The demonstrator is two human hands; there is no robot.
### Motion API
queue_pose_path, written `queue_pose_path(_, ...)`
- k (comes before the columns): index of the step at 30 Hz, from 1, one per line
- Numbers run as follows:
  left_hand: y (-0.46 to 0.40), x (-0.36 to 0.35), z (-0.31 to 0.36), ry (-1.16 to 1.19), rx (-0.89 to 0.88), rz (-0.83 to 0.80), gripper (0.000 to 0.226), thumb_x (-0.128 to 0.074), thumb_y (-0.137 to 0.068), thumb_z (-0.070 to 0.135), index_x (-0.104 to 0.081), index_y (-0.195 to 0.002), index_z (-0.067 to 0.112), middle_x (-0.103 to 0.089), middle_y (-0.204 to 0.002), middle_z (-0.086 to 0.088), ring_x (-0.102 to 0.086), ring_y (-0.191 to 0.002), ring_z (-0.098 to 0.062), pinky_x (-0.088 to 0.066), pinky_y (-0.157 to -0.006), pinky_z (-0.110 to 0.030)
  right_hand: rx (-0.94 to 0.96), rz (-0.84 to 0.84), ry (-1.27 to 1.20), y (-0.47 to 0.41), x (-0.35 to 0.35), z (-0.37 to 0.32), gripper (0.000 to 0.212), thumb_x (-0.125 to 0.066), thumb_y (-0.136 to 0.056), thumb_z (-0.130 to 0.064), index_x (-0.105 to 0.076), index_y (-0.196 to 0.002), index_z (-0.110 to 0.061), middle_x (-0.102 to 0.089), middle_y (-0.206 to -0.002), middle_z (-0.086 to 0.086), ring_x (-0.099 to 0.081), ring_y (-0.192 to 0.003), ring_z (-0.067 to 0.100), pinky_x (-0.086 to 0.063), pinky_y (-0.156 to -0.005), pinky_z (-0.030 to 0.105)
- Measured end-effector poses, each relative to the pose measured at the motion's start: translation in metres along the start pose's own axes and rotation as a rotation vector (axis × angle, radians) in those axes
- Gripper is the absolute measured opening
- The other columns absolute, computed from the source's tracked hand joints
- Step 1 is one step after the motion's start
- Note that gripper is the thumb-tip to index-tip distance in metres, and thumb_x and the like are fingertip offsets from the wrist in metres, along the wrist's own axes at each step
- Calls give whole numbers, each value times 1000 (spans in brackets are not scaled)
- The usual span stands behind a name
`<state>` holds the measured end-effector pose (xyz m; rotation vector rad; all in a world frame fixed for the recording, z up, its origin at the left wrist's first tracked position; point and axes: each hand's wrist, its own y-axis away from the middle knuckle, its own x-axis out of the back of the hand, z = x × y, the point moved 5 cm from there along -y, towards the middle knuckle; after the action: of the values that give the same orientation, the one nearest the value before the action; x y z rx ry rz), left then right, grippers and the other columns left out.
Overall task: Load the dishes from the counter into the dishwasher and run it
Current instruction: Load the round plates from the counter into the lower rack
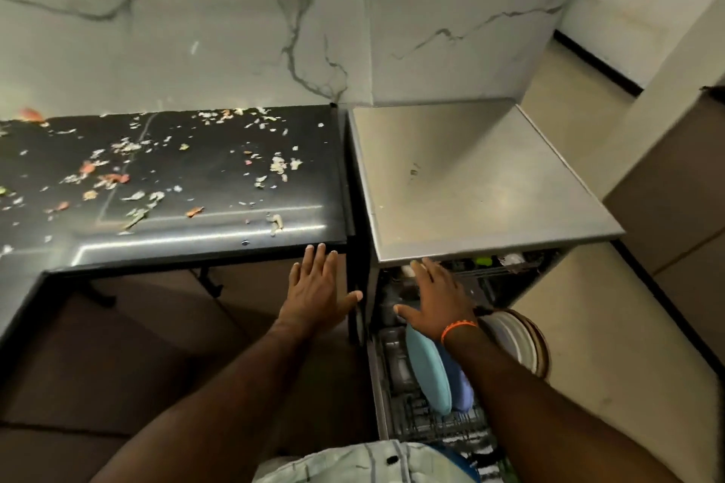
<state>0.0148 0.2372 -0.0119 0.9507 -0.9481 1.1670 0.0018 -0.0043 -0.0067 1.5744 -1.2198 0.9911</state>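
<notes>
Standing plates (429, 372) in dishwasher rack (431, 423)

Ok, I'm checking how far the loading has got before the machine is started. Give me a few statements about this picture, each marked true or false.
1. A teal plate stands on edge in the pulled-out lower rack. True.
2. The left hand grips a bowl. False: it is open and holds nothing, its fingertips at the edge of the black counter.
3. Food scraps lie scattered on the black counter. True.
4. A pot stands on the dishwasher's steel top. False: nothing stands on it.
5. The right hand, open, reaches over the rack. True.
</notes>
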Motion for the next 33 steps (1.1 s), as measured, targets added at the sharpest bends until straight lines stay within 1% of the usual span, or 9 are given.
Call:
queue_pose_path(4, 17, 21, -53, -17, 97, 35, 102, -42, -89, 76, -5, -161, 15, 7, -170, -7, 18, -154, -24, 0, -124, -49, 100, -12, 41, -23, -11, -56, 98, -59, -82, -69, -18, -160, -25, -15, -167, 5, -16, -153, 27, -22, -122, 44)
queue_pose_path(11, 55, 63, -144, -4, 224, 51, 99, -39, -92, 74, -2, -162, 15, 12, -169, -7, 21, -153, -25, 3, -125, -50, 250, -29, 70, -49, -34, -166, 97, -60, -83, -68, -18, -160, -28, -13, -167, 1, -14, -153, 24, -23, -122, 47)
queue_pose_path(15, 79, 85, -198, 3, 296, 68, 98, -39, -93, 73, -2, -162, 15, 11, -169, -7, 21, -153, -24, 3, -125, -50, 324, -26, 83, -61, -49, -227, 96, -57, -83, -70, -18, -159, -28, -14, -167, 1, -14, -152, 25, -22, -121, 47)
queue_pose_path(21, 117, 103, -268, 6, 386, 112, 97, -37, -93, 74, 1, -162, 17, 14, -169, -7, 24, -152, -23, 5, -125, -49, 436, -50, 111, -71, -79, -303, 95, -54, -84, -71, -14, -160, -30, -12, -168, 0, -12, -153, 25, -20, -123, 48)
queue_pose_path(28, 156, 113, -339, 36, 543, 204, 98, -34, -92, 77, 2, -162, 19, 13, -168, -5, 26, -150, -20, 8, -122, -45, 604, -47, 129, -83, -99, -384, 91, -55, -84, -70, -19, -158, -32, -20, -166, -2, -18, -152, 25, -19, -122, 47)
queue_pose_path(33, 166, 117, -370, 53, 624, 264, 94, -34, -92, 76, -3, -162, 21, 8, -169, -1, 22, -152, -17, 7, -123, -44, 730, -14, 155, -98, -111, -432, 85, -52, -85, -70, -28, -156, -30, -31, -162, -1, -24, -149, 24, -23, -119, 48)
